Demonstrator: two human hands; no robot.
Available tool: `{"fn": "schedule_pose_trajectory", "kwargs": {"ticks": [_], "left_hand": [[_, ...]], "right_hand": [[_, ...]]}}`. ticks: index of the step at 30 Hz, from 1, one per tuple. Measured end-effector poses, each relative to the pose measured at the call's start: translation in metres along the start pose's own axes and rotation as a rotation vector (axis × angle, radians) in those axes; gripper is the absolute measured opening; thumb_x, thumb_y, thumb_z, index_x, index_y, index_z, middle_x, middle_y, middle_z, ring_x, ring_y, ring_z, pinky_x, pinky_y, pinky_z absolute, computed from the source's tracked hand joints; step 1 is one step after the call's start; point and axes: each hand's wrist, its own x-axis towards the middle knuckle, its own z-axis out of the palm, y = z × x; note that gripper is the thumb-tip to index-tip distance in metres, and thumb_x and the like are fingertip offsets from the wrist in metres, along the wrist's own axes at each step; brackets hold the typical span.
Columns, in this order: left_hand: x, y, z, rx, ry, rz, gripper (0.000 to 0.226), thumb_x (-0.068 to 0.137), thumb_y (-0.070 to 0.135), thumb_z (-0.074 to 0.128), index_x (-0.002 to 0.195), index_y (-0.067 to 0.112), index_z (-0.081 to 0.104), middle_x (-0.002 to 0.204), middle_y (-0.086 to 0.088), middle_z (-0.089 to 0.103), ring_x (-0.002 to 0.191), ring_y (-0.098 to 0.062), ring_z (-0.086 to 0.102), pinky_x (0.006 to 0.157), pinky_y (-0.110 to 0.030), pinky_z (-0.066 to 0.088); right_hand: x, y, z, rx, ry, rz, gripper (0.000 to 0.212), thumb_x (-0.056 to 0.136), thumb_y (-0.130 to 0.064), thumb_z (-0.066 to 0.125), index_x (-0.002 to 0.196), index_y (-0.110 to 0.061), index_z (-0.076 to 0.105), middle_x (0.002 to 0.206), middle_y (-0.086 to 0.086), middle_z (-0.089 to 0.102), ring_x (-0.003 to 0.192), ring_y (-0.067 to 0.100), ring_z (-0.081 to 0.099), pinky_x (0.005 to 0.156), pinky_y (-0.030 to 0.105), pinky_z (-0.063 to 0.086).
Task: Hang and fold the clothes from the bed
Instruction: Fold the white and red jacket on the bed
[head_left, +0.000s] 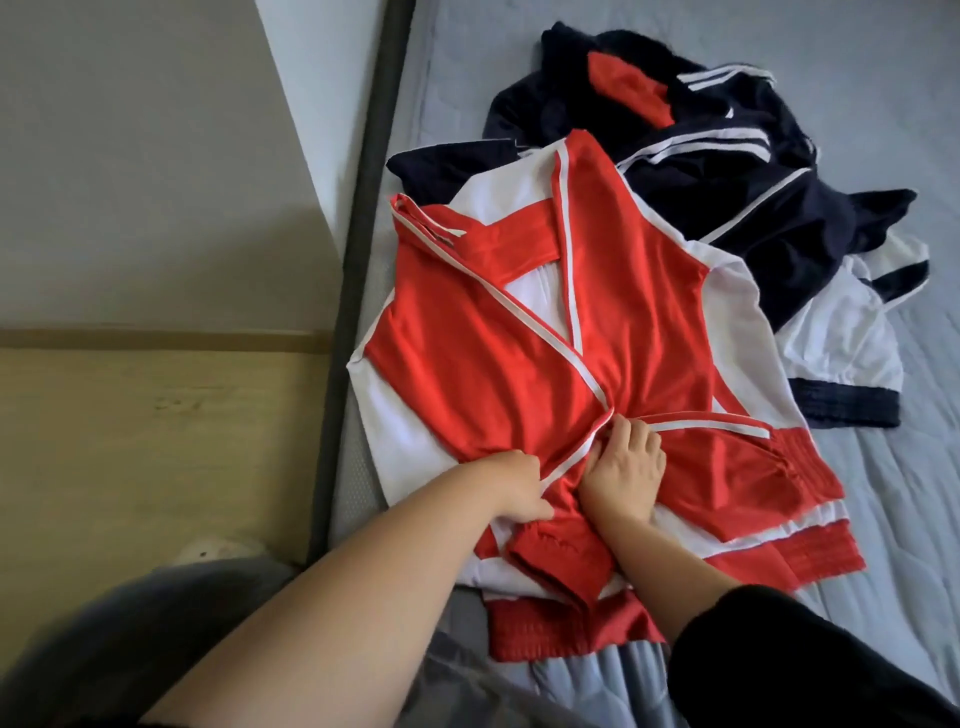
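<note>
A red and white track jacket lies spread on the bed, its sleeves crossed over the body. My left hand pinches the red cloth near the lower middle of the jacket. My right hand sits just to its right, fingers curled down onto the spot where the white-striped sleeves cross. Behind the jacket, a dark navy jacket with white stripes and a red lining lies crumpled, partly over a white garment with navy trim.
The bed has a grey-blue sheet with free room at the right. Its dark frame edge runs along the left, with wooden floor and a pale wall beyond. A dark sleeve covers my right forearm.
</note>
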Motion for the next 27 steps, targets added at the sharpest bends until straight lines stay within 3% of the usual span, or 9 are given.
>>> {"fn": "schedule_pose_trajectory", "kwargs": {"ticks": [3, 7, 11, 15, 17, 19, 22, 25, 27], "left_hand": [[0.011, 0.000, -0.007, 0.072, -0.071, 0.009, 0.048, 0.089, 0.038, 0.057, 0.123, 0.006, 0.050, 0.127, -0.015, 0.053, 0.111, -0.030, 0.055, 0.088, -0.034, 0.044], [0.017, 0.003, -0.023, 0.089, -0.158, -0.006, 0.045, 0.091, 0.035, 0.054, 0.112, -0.004, 0.059, 0.115, -0.023, 0.062, 0.088, -0.036, 0.060, 0.069, -0.038, 0.045], [0.009, 0.002, -0.019, 0.040, -0.101, -0.016, 0.044, 0.094, 0.034, 0.050, 0.115, -0.005, 0.057, 0.117, -0.024, 0.062, 0.105, -0.038, 0.059, 0.076, -0.038, 0.047], [-0.032, 0.005, 0.016, -0.090, 0.493, 0.094, 0.017, 0.088, 0.021, 0.052, 0.102, 0.010, 0.054, 0.107, -0.008, 0.059, 0.102, -0.029, 0.055, 0.081, -0.038, 0.042], [-0.064, 0.004, 0.046, -0.087, 0.806, 0.273, 0.009, 0.083, 0.019, 0.051, 0.083, 0.011, 0.053, 0.085, -0.006, 0.055, 0.081, -0.029, 0.056, 0.063, -0.040, 0.044], [-0.092, -0.003, 0.078, 0.129, 0.914, 0.530, 0.016, 0.077, 0.026, 0.054, 0.068, 0.013, 0.054, 0.069, -0.004, 0.054, 0.062, -0.025, 0.056, 0.046, -0.031, 0.042], [-0.107, -0.012, 0.104, 0.534, 0.703, 0.639, 0.025, 0.066, 0.039, 0.075, 0.069, 0.017, 0.064, 0.071, -0.001, 0.061, 0.061, -0.019, 0.060, 0.047, -0.024, 0.047], [-0.110, -0.012, 0.110, 0.695, 0.500, 0.399, 0.037, 0.080, 0.042, 0.063, 0.106, 0.016, 0.059, 0.105, -0.004, 0.059, 0.091, -0.023, 0.059, 0.070, -0.033, 0.050], [-0.111, -0.007, 0.111, 0.723, 0.507, 0.322, 0.034, 0.074, 0.036, 0.070, 0.101, 0.019, 0.061, 0.099, -0.001, 0.060, 0.084, -0.020, 0.061, 0.066, -0.030, 0.047]], "right_hand": [[0.002, -0.001, 0.003, -0.049, 0.011, 0.003, 0.041, 0.077, -0.029, 0.037, 0.098, -0.002, 0.059, 0.094, 0.019, 0.059, 0.087, 0.039, 0.054, 0.075, 0.045, 0.043], [0.005, -0.001, 0.004, -0.056, 0.035, 0.003, 0.041, 0.076, -0.029, 0.037, 0.098, -0.002, 0.059, 0.094, 0.019, 0.059, 0.088, 0.038, 0.053, 0.075, 0.045, 0.042], [0.002, -0.001, 0.003, -0.043, 0.067, -0.008, 0.038, 0.075, -0.028, 0.037, 0.094, -0.002, 0.058, 0.091, 0.020, 0.058, 0.086, 0.039, 0.054, 0.073, 0.045, 0.043], [0.001, -0.007, -0.004, -0.039, 0.031, 0.021, 0.027, 0.080, -0.020, 0.047, 0.094, 0.001, 0.057, 0.095, 0.024, 0.057, 0.092, 0.041, 0.053, 0.076, 0.048, 0.041], [-0.001, -0.010, -0.009, -0.049, -0.010, 0.013, 0.023, 0.084, -0.015, 0.053, 0.098, 0.002, 0.056, 0.102, 0.025, 0.057, 0.100, 0.042, 0.051, 0.081, 0.049, 0.039], [-0.003, -0.015, -0.016, -0.049, -0.069, 0.027, 0.026, 0.086, -0.016, 0.051, 0.104, 0.002, 0.054, 0.110, 0.024, 0.055, 0.107, 0.041, 0.048, 0.085, 0.050, 0.037], [0.003, -0.022, -0.034, 0.059, -0.141, 0.054, 0.031, 0.086, -0.015, 0.048, 0.112, 0.003, 0.050, 0.120, 0.024, 0.050, 0.114, 0.042, 0.043, 0.094, 0.049, 0.034], [0.010, -0.021, -0.049, 0.226, -0.247, 0.055, 0.036, 0.086, -0.010, 0.047, 0.119, 0.003, 0.047, 0.123, 0.025, 0.048, 0.118, 0.041, 0.042, 0.100, 0.044, 0.031], [0.007, -0.016, -0.058, 0.291, -0.285, 0.061, 0.038, 0.086, -0.008, 0.047, 0.122, 0.003, 0.047, 0.124, 0.026, 0.049, 0.118, 0.040, 0.044, 0.100, 0.039, 0.032]]}}
